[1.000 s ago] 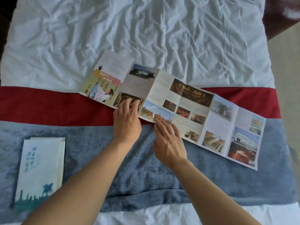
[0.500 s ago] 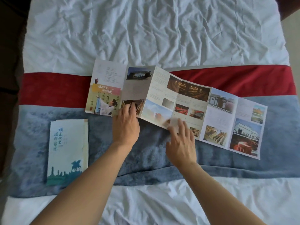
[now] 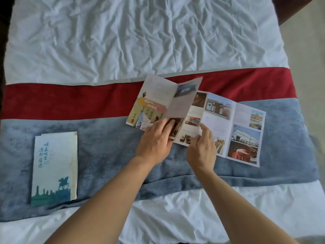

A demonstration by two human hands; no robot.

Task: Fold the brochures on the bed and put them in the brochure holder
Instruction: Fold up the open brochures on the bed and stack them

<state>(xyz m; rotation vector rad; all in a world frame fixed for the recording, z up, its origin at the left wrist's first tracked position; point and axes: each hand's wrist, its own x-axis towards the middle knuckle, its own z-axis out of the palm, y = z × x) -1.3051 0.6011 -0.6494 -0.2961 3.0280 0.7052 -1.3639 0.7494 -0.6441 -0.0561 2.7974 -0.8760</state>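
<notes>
Two hands work one long accordion brochure (image 3: 219,124) on the bed (image 3: 140,37), head view only; it lies across the red and blue runner (image 3: 88,138), right panels flat, left panels lifted into a tent; left hand (image 3: 154,140) pinches the raised panels' near edge, fingers curled on the paper; right hand (image 3: 202,148) sits just beside it w/ fingers bent at the next panel's near edge, seemingly steadying it, exact hold hard to tell; step in hand, by my read: first fold, left section going over rightward; next move calls for aligning edges, pressing the crease, then repeating panel by panel; brochure holder (image 3: 54,166) lies well apart to the left on the runner, w/ something pale already tucked inside.
</notes>
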